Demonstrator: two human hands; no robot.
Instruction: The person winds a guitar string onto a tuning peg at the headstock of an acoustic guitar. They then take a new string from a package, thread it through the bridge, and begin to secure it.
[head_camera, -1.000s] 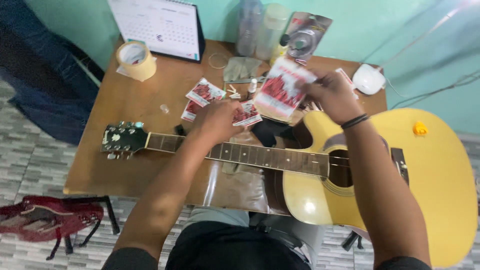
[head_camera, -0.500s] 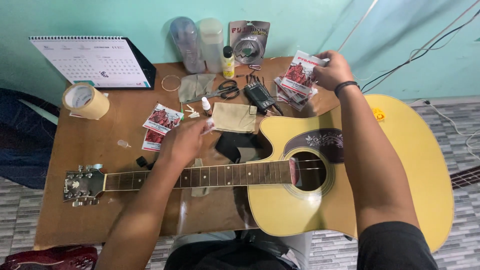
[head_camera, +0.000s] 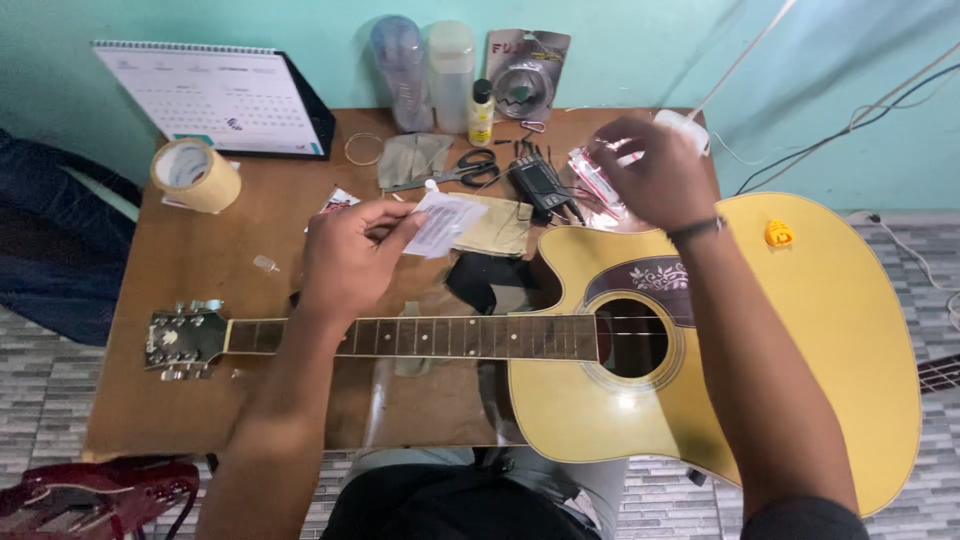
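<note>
The left hand (head_camera: 350, 255) hovers above the guitar neck (head_camera: 410, 337), wrist bent, its fingers pinching 1 white paper sleeve (head_camera: 443, 222) by its near edge, so the sleeve hangs over the bench (head_camera: 270, 225) just beside a folded tan cloth (head_camera: 500, 225). The right hand (head_camera: 655, 175) is raised over the far right corner, palm down, fingers curled around a clear packet with red print (head_camera: 595, 180); how tightly they close on it cannot be told, since the back of the hand hides them.

The yellow acoustic guitar (head_camera: 820, 330) lies across the lap and bench, its body overhanging the right edge. Open wood shows left of the left hand, between the tape roll (head_camera: 195, 173) and the headstock (head_camera: 180, 340).

Scissors (head_camera: 475, 165) and a black tuner (head_camera: 540, 182) crowd the far side. A red guitar (head_camera: 90, 495) is cut off at the lower left.
</note>
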